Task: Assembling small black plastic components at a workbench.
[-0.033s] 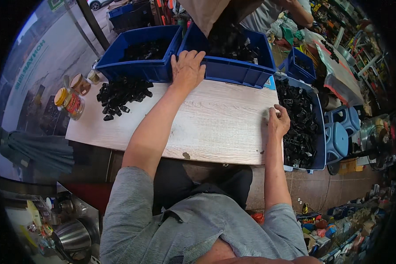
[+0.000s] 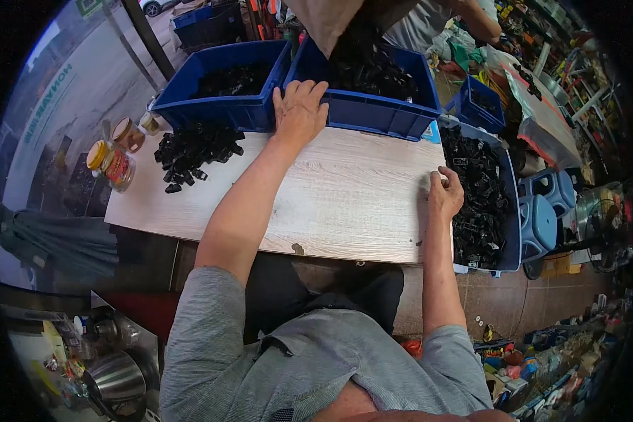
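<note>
My left hand (image 2: 300, 112) lies with spread fingers against the near walls of two blue plastic bins, where they meet. The left bin (image 2: 214, 111) has a layer of small black plastic parts in it. Into the right bin (image 2: 380, 116) black parts (image 2: 362, 63) pour from a brown sack (image 2: 325, 21), tipped by another person (image 2: 429, 28) across the table. My right hand (image 2: 446, 195), fingers loosely bent and apart, rests empty at the table's right edge. Beside it stands a pale blue crate (image 2: 515, 232) full of black parts. A heap of black parts (image 2: 193, 151) sits on the table's left.
The white wood-grain table (image 2: 352, 204) lies before me. At its left end stand a yellow-lidded jar (image 2: 117, 167) and a cup (image 2: 129, 135). Blue stools (image 2: 539, 225) and a smaller blue bin (image 2: 480, 104) are off to the right.
More black parts have fallen from the sack, and the pile in the right bin has grown and spread rightward. Both my hands have stayed in place.
</note>
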Motion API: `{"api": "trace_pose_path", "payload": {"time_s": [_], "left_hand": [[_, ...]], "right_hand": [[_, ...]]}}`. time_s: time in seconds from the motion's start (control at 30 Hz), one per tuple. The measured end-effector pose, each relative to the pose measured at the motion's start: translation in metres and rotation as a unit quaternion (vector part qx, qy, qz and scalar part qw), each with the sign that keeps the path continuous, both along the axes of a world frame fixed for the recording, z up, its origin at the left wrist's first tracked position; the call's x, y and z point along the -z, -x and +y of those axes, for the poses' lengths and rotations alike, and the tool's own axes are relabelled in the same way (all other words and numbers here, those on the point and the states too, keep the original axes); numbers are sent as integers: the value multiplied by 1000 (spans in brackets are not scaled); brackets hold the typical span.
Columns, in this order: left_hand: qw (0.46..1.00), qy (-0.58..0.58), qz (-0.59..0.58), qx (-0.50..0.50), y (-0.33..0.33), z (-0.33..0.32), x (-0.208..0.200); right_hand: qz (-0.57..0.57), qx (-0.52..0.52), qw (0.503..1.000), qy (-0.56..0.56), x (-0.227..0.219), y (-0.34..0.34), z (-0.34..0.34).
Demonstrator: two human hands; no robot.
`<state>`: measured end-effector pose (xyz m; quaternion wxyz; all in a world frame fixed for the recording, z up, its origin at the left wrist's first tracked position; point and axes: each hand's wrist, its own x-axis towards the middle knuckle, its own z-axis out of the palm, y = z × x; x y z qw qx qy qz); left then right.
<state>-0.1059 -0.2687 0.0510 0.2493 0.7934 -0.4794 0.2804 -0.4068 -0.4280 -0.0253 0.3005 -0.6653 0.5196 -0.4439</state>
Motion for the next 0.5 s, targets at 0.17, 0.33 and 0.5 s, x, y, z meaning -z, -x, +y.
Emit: {"api": "trace_pose_path", "payload": {"time_s": [0.17,0.33,0.5], "left_hand": [[1000,-1,4,4,1,0,-1],[1000,4,-3,1,0,-1,1],[1000,5,-3,4,-2,-1,2]], "right_hand": [[1,-3,1000,-19,2,0,-3],[9,-6,1000,-28,1,0,-2],[29,-7,999,-26,0,1,-1]]}}
